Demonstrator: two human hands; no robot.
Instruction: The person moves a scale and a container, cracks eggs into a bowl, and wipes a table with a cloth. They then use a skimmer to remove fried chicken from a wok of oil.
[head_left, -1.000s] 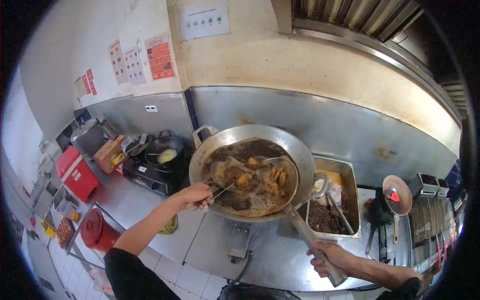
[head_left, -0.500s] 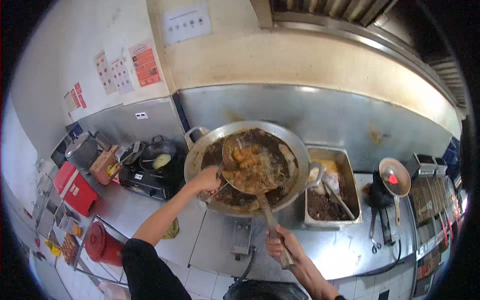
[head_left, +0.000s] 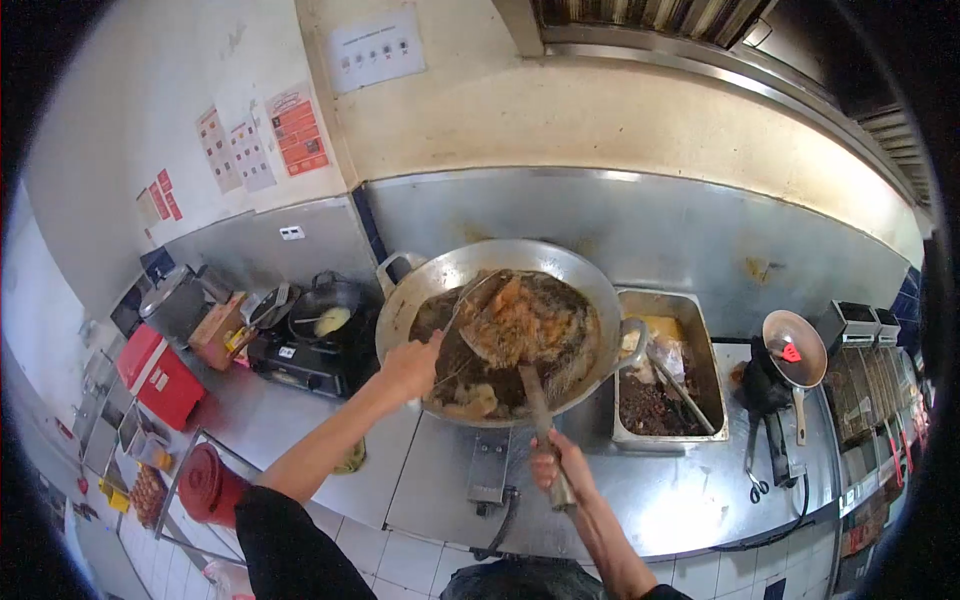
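Right of the right hand [head_left: 558, 470] sit a steel tray [head_left: 652, 441] and a small pan [head_left: 795, 345]; left of the left hand [head_left: 412, 365], a stove [head_left: 295, 362], red box [head_left: 158, 378] and red bucket [head_left: 205, 487].

Big wire skimmer [head_left: 525, 325] sits tilted above the dark oil in the steel wok [head_left: 450, 263], loaded with golden-brown fried pieces [head_left: 508, 308]. Its long handle runs down into the right hand [head_left: 556, 470]. A thin metal utensil [head_left: 455, 320] slants up from the left hand [head_left: 412, 365] toward the skimmer's rim.
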